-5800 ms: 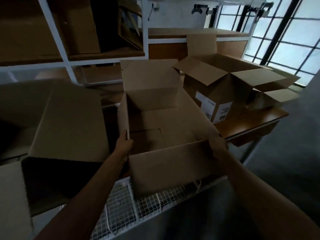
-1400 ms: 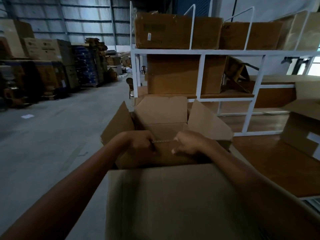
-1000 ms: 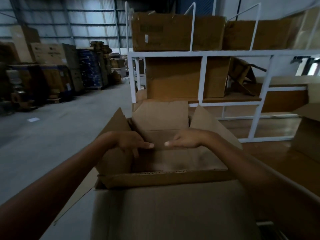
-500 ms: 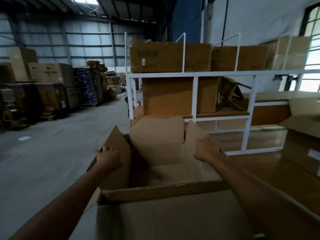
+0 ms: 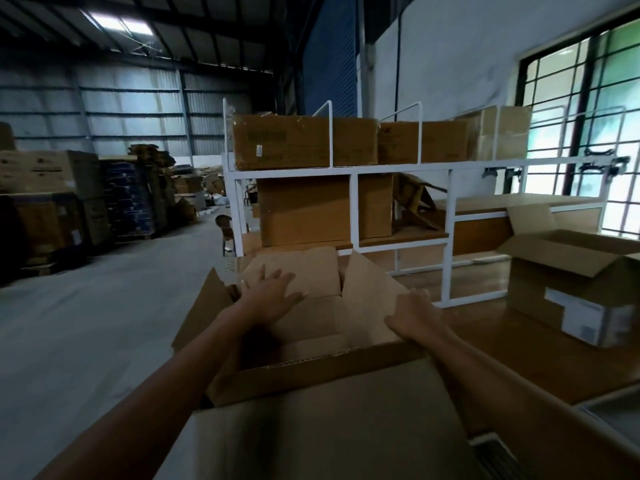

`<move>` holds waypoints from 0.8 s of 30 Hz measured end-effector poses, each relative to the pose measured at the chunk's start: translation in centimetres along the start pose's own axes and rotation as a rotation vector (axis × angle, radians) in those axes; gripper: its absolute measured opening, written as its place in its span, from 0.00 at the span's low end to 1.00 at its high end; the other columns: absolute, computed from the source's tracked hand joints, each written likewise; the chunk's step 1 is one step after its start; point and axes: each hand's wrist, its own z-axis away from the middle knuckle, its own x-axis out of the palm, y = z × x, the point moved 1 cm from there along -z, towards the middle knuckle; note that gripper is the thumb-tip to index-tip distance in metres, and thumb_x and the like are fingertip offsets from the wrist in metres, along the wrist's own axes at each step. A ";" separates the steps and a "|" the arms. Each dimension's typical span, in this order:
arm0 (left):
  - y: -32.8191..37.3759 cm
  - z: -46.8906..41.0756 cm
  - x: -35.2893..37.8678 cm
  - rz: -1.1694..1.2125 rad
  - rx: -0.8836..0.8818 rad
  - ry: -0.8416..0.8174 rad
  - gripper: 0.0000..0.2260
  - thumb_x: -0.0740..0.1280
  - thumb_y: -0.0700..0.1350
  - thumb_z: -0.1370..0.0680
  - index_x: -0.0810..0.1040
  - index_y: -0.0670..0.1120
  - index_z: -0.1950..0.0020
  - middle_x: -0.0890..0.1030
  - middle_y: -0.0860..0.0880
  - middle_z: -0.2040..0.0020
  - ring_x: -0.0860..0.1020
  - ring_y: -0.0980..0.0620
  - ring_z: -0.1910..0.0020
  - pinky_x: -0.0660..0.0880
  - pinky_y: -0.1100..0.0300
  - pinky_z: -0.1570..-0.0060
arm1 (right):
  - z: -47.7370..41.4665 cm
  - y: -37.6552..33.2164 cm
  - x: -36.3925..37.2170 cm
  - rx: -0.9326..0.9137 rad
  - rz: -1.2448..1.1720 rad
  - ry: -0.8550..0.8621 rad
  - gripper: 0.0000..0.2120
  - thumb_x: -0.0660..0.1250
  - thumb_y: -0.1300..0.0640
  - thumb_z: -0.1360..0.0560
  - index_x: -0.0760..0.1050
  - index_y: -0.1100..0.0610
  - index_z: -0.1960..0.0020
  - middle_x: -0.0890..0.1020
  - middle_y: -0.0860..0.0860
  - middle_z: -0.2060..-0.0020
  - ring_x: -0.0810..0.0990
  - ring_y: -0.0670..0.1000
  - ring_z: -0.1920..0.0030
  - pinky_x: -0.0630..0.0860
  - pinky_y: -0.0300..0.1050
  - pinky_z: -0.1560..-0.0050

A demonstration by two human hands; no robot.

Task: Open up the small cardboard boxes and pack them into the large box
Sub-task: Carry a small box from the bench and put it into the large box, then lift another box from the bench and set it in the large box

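Note:
An opened small cardboard box (image 5: 311,372) stands in front of me with its four top flaps up. My left hand (image 5: 268,292) lies flat with fingers spread against the far flap (image 5: 318,271). My right hand (image 5: 414,315) rests with fingers apart on the right flap (image 5: 367,292). Below the small box, a broad cardboard flap of the large box (image 5: 329,434) fills the bottom of the view. Neither hand grips anything.
A second open box with a white label (image 5: 571,292) stands on the wooden table (image 5: 519,358) to the right. A white rack (image 5: 349,168) loaded with closed cartons rises behind. Concrete floor (image 5: 86,323) and stacked pallets lie to the left.
My left hand moved from the left flap to the far flap and flattened on it. My right hand slid down the right flap. The view tilted upward.

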 end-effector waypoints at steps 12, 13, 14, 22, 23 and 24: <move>17.2 -3.7 0.6 0.111 0.434 0.330 0.29 0.53 0.64 0.20 0.56 0.54 0.21 0.56 0.49 0.20 0.46 0.43 0.21 0.51 0.39 0.25 | 5.3 10.8 -10.4 -0.128 -0.154 0.403 0.38 0.65 0.49 0.22 0.47 0.52 0.20 0.48 0.55 0.20 0.50 0.56 0.21 0.64 0.54 0.28; 19.2 -3.9 0.7 0.135 0.463 0.338 0.31 0.52 0.66 0.21 0.57 0.54 0.21 0.56 0.49 0.20 0.47 0.43 0.21 0.52 0.38 0.25 | 5.4 12.4 -10.9 -0.129 -0.141 0.419 0.38 0.65 0.48 0.22 0.46 0.51 0.20 0.47 0.55 0.20 0.50 0.56 0.21 0.64 0.52 0.28; 21.4 -4.0 0.8 0.156 0.489 0.346 0.33 0.51 0.69 0.23 0.57 0.54 0.22 0.56 0.48 0.20 0.47 0.43 0.21 0.52 0.38 0.26 | 5.5 14.1 -11.3 -0.121 -0.128 0.428 0.38 0.65 0.48 0.22 0.46 0.51 0.20 0.47 0.55 0.20 0.50 0.56 0.21 0.64 0.52 0.28; 38.7 -7.6 3.5 0.238 0.638 0.382 0.32 0.53 0.65 0.22 0.61 0.51 0.22 0.56 0.43 0.21 0.52 0.40 0.22 0.55 0.41 0.26 | 6.2 30.9 -15.9 -0.052 -0.108 0.545 0.34 0.67 0.49 0.23 0.56 0.51 0.22 0.56 0.52 0.21 0.58 0.55 0.23 0.64 0.52 0.30; 41.0 -8.1 3.9 0.233 0.650 0.388 0.31 0.55 0.63 0.21 0.60 0.50 0.22 0.55 0.43 0.20 0.52 0.40 0.22 0.54 0.42 0.26 | 6.1 33.1 -16.7 -0.047 -0.118 0.556 0.33 0.67 0.49 0.23 0.57 0.51 0.22 0.57 0.52 0.21 0.59 0.55 0.23 0.65 0.54 0.29; 43.1 -8.5 4.3 0.237 0.664 0.399 0.30 0.57 0.62 0.21 0.60 0.49 0.22 0.54 0.43 0.20 0.52 0.40 0.22 0.54 0.43 0.26 | 6.0 35.2 -17.5 -0.035 -0.122 0.571 0.33 0.67 0.50 0.23 0.57 0.51 0.22 0.58 0.52 0.21 0.60 0.56 0.23 0.66 0.56 0.28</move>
